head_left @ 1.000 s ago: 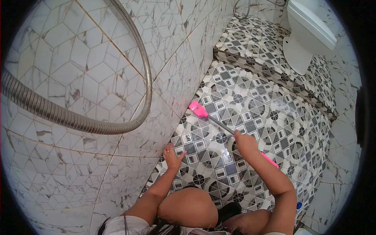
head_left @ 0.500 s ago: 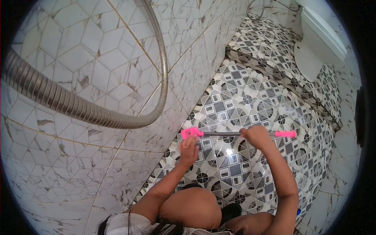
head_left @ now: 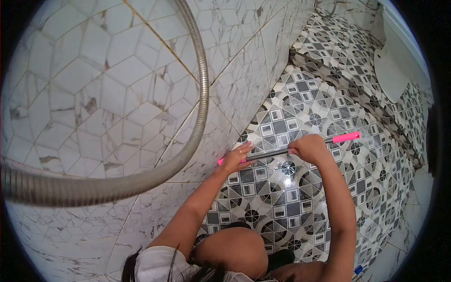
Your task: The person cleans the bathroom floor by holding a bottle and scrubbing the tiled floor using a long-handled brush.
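A grey metal rod with a pink handle [head_left: 346,137] at its right end lies across the view above the patterned floor. My right hand [head_left: 308,148] is closed round the middle of the rod. At the rod's left end, close to the tiled wall, my left hand [head_left: 238,159] rests over the pink head [head_left: 221,161], with its fingers spread. That hand hides most of the head, so whether it grips it does not show.
A metal shower hose [head_left: 203,94] loops across the left side in front of the marbled wall [head_left: 122,84]. At the upper right a white toilet [head_left: 394,70] stands on a raised tiled step [head_left: 338,42]. A small blue object [head_left: 358,270] lies at the lower right.
The rod has swung from slanting to nearly level, its handle end now raised to the right. My left hand has moved up from the floor by the wall onto the pink head.
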`<state>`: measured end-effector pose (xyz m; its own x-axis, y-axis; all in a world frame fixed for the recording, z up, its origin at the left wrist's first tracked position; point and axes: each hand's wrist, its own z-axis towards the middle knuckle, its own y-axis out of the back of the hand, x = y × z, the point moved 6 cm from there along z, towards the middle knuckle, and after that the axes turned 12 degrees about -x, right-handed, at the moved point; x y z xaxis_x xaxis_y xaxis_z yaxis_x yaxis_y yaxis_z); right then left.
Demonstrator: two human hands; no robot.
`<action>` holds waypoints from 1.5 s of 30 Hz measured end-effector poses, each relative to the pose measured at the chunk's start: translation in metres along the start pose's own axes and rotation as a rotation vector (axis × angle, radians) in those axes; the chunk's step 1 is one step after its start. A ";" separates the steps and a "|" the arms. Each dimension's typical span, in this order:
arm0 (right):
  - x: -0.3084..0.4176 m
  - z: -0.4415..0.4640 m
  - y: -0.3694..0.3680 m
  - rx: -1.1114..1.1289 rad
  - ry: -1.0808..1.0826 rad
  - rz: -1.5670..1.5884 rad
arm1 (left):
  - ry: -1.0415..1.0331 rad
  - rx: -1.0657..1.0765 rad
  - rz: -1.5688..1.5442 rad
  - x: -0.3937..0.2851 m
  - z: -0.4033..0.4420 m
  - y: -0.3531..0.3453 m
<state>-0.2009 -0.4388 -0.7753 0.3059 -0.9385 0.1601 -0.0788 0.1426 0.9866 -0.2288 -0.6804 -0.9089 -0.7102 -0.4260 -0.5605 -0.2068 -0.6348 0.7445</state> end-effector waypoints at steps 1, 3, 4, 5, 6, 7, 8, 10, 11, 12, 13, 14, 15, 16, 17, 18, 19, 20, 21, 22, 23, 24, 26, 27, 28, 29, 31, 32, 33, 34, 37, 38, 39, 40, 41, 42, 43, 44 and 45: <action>0.001 0.007 0.002 0.026 -0.001 0.025 | -0.030 -0.005 -0.033 0.003 0.000 0.000; 0.005 0.024 0.010 0.089 -0.027 0.021 | -0.036 -0.017 -0.085 0.010 -0.005 -0.002; 0.010 0.032 0.013 0.121 -0.039 0.019 | -0.013 -0.021 -0.103 0.014 -0.009 -0.003; 0.018 0.040 0.014 0.133 -0.021 0.006 | 0.007 -0.024 -0.120 0.016 -0.013 -0.002; 0.027 0.048 0.016 0.142 -0.003 -0.008 | 0.039 -0.039 -0.104 0.016 -0.016 0.002; 0.036 0.054 0.018 0.151 0.016 -0.023 | 0.070 -0.054 -0.089 0.015 -0.022 0.007; 0.049 0.057 0.025 0.119 0.027 -0.031 | 0.101 -0.069 -0.074 0.013 -0.029 0.010; 0.074 0.056 0.035 0.040 0.075 -0.039 | 0.093 -0.074 -0.011 0.016 -0.046 0.013; 0.086 0.053 0.037 -0.007 0.110 -0.038 | 0.088 -0.076 0.023 0.017 -0.054 0.016; 0.097 0.049 0.035 -0.022 0.127 -0.029 | 0.109 -0.079 0.013 0.011 -0.060 0.021; 0.108 0.045 0.031 -0.035 0.143 -0.021 | 0.129 -0.082 0.002 0.004 -0.066 0.027; 0.115 0.041 0.024 -0.047 0.158 -0.012 | 0.151 -0.083 -0.011 -0.002 -0.075 0.031; 0.117 0.038 0.011 -0.012 0.154 0.009 | 0.148 -0.052 0.018 -0.004 -0.089 0.033; 0.119 0.036 -0.003 0.022 0.150 0.029 | 0.144 -0.021 0.048 -0.003 -0.104 0.036; 0.119 0.035 -0.012 0.055 0.147 0.047 | 0.138 0.008 0.079 -0.004 -0.112 0.037; 0.116 0.033 -0.017 0.076 0.142 0.080 | 0.148 0.016 0.100 -0.004 -0.117 0.035; 0.110 0.029 -0.023 0.099 0.137 0.115 | 0.159 0.024 0.121 -0.003 -0.122 0.033; 0.103 0.025 -0.028 0.124 0.136 0.149 | 0.173 0.031 0.141 -0.003 -0.126 0.032; 0.095 0.020 -0.029 0.113 0.132 0.160 | 0.170 0.045 0.129 -0.011 -0.118 0.032; 0.085 0.016 -0.029 0.098 0.126 0.172 | 0.162 0.061 0.119 -0.017 -0.106 0.032; 0.076 0.013 -0.029 0.084 0.120 0.188 | 0.156 0.082 0.110 -0.019 -0.093 0.031; 0.065 0.014 -0.026 0.104 0.077 0.156 | 0.153 0.077 0.090 -0.008 -0.083 0.022; 0.040 0.020 -0.008 0.106 -0.015 0.079 | 0.111 0.036 0.101 0.005 -0.045 0.005; 0.030 0.021 0.003 0.089 -0.064 0.033 | 0.073 0.000 0.132 0.006 -0.021 0.000; 0.018 0.020 0.014 0.041 -0.089 0.007 | -0.011 -0.028 0.112 0.011 0.000 -0.007; 0.006 0.018 0.023 -0.012 -0.115 -0.020 | -0.100 -0.057 0.095 0.015 0.021 -0.012; -0.017 0.010 0.030 -0.059 -0.182 -0.053 | -0.107 -0.051 0.077 0.015 0.066 -0.023; -0.026 0.006 0.032 -0.080 -0.218 -0.068 | -0.111 -0.045 0.066 0.013 0.078 -0.026; -0.032 0.000 0.030 -0.054 -0.258 -0.029 | -0.143 -0.039 0.048 0.013 0.081 -0.029; -0.037 -0.007 0.027 -0.027 -0.298 0.011 | -0.175 -0.032 0.029 0.013 0.082 -0.032; -0.031 -0.026 0.016 -0.014 -0.284 0.100 | -0.196 -0.054 0.034 0.011 0.067 -0.032; -0.028 -0.030 0.010 -0.016 -0.255 0.128 | -0.185 -0.066 0.047 0.008 0.053 -0.030; -0.023 -0.031 0.004 0.042 -0.217 0.143 | -0.140 -0.038 0.055 0.009 0.040 -0.029; -0.016 -0.032 0.002 0.080 -0.204 0.147 | -0.093 -0.009 0.065 0.008 0.025 -0.026; -0.007 -0.030 0.001 0.114 -0.189 0.148 | -0.049 0.015 0.078 0.009 0.011 -0.023; 0.002 -0.028 0.002 0.145 -0.169 0.148 | -0.006 0.019 0.078 0.012 -0.006 -0.020; 0.011 -0.024 -0.004 0.171 -0.143 0.130 | 0.037 0.023 0.081 0.017 -0.027 -0.017; 0.023 -0.021 -0.008 0.182 -0.115 0.140 | 0.078 0.025 0.084 0.017 -0.046 -0.012; 0.036 -0.019 -0.012 0.194 -0.087 0.150 | 0.128 0.013 0.089 0.013 -0.066 -0.004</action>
<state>-0.1707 -0.4680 -0.7812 0.1949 -0.9362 0.2924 -0.3003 0.2268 0.9265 -0.1929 -0.7257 -0.9429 -0.6346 -0.5596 -0.5331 -0.1559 -0.5830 0.7974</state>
